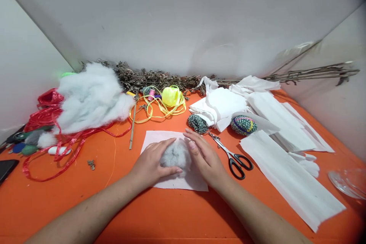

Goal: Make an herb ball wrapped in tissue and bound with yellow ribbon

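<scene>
A greyish-white ball of fluffy fibre (pixel 175 156) rests on a white square sheet (pixel 183 185) on the orange table. My left hand (pixel 151 162) curves round the ball's left side, its thumb along the front and its fingers along the back. On the right, my right hand (pixel 204 156) cups the other side, fingers close together and pointing at the ball. Both hands are closed in around it.
Black-handled scissors (pixel 233 158), green-white twine (pixel 198 123) and a wound ball (pixel 244 125) lie right. White sheets (pixel 291 183) spread beyond. White stuffing (pixel 91 99), red ribbon (pixel 54 171), yellow ribbon (pixel 170 97) and a stick (pixel 133 124) lie left and back. Dried stems (pixel 154 80) line the wall.
</scene>
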Motion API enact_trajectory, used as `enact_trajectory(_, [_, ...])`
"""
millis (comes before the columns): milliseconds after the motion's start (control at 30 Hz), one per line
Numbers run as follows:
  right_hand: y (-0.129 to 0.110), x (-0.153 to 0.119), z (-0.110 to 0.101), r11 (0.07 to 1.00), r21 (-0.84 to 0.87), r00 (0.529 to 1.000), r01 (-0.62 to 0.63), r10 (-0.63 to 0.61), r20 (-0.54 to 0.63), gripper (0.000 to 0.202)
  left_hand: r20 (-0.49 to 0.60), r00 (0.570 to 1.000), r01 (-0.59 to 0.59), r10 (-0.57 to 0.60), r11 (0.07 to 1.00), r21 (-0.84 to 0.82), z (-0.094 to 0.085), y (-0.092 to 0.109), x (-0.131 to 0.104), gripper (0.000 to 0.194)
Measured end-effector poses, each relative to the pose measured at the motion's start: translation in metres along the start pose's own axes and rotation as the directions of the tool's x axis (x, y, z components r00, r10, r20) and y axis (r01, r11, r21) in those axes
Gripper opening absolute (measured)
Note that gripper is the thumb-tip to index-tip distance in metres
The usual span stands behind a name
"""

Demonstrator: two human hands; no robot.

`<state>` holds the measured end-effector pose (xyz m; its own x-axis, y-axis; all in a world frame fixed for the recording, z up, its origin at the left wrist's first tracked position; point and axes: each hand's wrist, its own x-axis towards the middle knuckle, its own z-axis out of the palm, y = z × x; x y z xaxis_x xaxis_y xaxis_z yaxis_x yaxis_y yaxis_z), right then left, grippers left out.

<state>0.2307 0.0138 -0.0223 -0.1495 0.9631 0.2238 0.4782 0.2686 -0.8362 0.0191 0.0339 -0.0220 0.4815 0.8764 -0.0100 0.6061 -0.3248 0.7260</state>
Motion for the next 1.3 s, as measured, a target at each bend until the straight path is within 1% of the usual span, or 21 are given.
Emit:
enact_trajectory(67, [-0.001,0.001,-0.003,0.999,-0.025,0.999,0.031,-0.03,0.031,0.036,-0.038,0.999,0.007,-0.009,0.999,-0.037,-0.001,0.001,-0.001,0.07])
enact_trajectory(133, [-0.001,0.002,-0.008,0.994,-0.052,0.989,0.091,-0.084,0.122,0.038,-0.065,0.998,-0.004,0.0,0.998,-0.062,-0.002,0.001,-0.002,0.066])
enact_trajectory(167, [-0.001,0.002,-0.01,0.989,-0.063,0.975,0.137,-0.123,0.185,0.046,-0.074,0.997,-0.012,0.007,0.997,-0.072,-0.002,0.001,-0.002,0.065])
enact_trajectory(233, [-0.001,0.002,-0.014,0.967,-0.085,0.931,0.239,-0.203,0.304,0.076,-0.096,0.995,-0.016,0.006,0.995,-0.099,-0.002,0.001,-0.003,0.064])
enact_trajectory(300, [0.0,0.002,-0.016,0.945,-0.116,0.899,0.307,-0.247,0.362,0.1,-0.117,0.993,-0.005,-0.01,0.992,-0.127,-0.002,-0.001,-0.002,0.063])
enact_trajectory(367, [0.002,0.002,-0.015,0.933,-0.155,0.891,0.325,-0.247,0.381,0.107,-0.115,0.993,0.007,-0.023,0.991,-0.135,-0.002,-0.003,-0.001,0.06])
enact_trajectory(433, [0.003,0.002,-0.015,0.928,-0.189,0.892,0.319,-0.228,0.39,0.107,-0.089,0.996,0.019,-0.03,0.992,-0.127,-0.002,-0.005,0.001,0.065])
enact_trajectory(500, [0.004,0.003,-0.015,0.926,-0.212,0.892,0.311,-0.207,0.402,0.106,-0.042,0.999,0.013,-0.017,0.995,-0.095,-0.004,-0.007,0.002,0.079])
enact_trajectory(567, [0.004,0.004,-0.016,0.927,-0.221,0.896,0.302,-0.197,0.399,0.104,0.012,1.0,-0.025,0.025,0.999,-0.032,-0.007,-0.008,0.003,0.095])
enact_trajectory(600, [0.003,0.004,-0.017,0.929,-0.217,0.898,0.298,-0.196,0.395,0.103,0.035,0.998,-0.043,0.042,0.999,0.005,-0.008,-0.008,0.003,0.097])
enact_trajectory(700, [0.002,0.005,-0.019,0.933,-0.201,0.901,0.299,-0.206,0.383,0.1,0.053,0.998,-0.036,0.032,0.997,0.071,-0.01,-0.008,0.002,0.089])
enact_trajectory(867, [0.005,0.006,-0.016,0.913,-0.203,0.899,0.354,-0.272,0.344,0.081,-0.026,0.999,-0.029,0.031,0.997,0.065,-0.003,-0.009,0.003,0.079])
enact_trajectory(933, [0.006,0.006,-0.017,0.908,-0.21,0.898,0.362,-0.279,0.34,0.08,0.0,0.999,-0.045,0.046,0.996,0.083,-0.001,-0.011,0.005,0.084])
enact_trajectory(1000, [0.005,0.007,-0.021,0.911,-0.207,0.897,0.357,-0.272,0.349,0.082,0.039,0.997,-0.065,0.062,0.992,0.105,-0.007,-0.012,0.007,0.094])
enact_trajectory(1033, [0.003,0.007,-0.025,0.916,-0.209,0.901,0.342,-0.257,0.35,0.084,0.04,0.997,-0.065,0.061,0.991,0.116,-0.013,-0.013,0.007,0.097])
enact_trajectory(1067, [0.0,0.008,-0.029,0.924,-0.222,0.913,0.31,-0.225,0.341,0.084,0.013,0.999,-0.039,0.038,0.991,0.131,-0.02,-0.013,0.008,0.094])
enact_trajectory(1100, [-0.003,0.009,-0.034,0.932,-0.256,0.932,0.258,-0.17,0.32,0.078,-0.059,0.998,0.015,-0.006,0.988,0.153,-0.029,-0.014,0.009,0.082])
enact_trajectory(1167, [-0.008,0.01,-0.044,0.909,-0.412,0.976,0.057,0.036,0.214,0.047,-0.223,0.969,0.168,-0.103,0.94,0.296,-0.047,-0.015,0.01,0.06])
enact_trajectory(1200, [-0.009,0.011,-0.047,0.857,-0.513,0.975,-0.054,0.157,0.159,0.036,-0.289,0.95,0.238,-0.122,0.881,0.41,-0.054,-0.016,0.01,0.054])
enact_trajectory(1233, [-0.009,0.012,-0.049,0.784,-0.604,0.959,-0.144,0.261,0.11,0.035,-0.309,0.942,0.277,-0.133,0.827,0.489,-0.059,-0.018,0.011,0.051])
enact_trajectory(1300, [-0.006,0.014,-0.05,0.65,-0.726,0.919,-0.223,0.388,0.066,0.037,-0.297,0.943,0.3,-0.148,0.762,0.575,-0.063,-0.021,0.011,0.046])
